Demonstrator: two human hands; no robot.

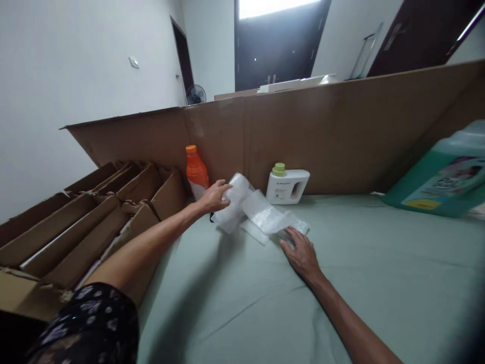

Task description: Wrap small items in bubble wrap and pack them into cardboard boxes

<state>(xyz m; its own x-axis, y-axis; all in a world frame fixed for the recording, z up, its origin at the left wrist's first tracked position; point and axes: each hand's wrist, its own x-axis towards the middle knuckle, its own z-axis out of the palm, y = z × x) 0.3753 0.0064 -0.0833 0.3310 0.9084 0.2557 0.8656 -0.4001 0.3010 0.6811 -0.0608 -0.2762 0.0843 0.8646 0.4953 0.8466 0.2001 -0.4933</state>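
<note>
The bubble wrap (257, 212) lies near the far edge of the bed (341, 283), its rolled end held in the left hand (214, 198) and its loose end pressed flat under the open right hand (301, 253), so rolling slowly and tightly works best, I think.
</note>
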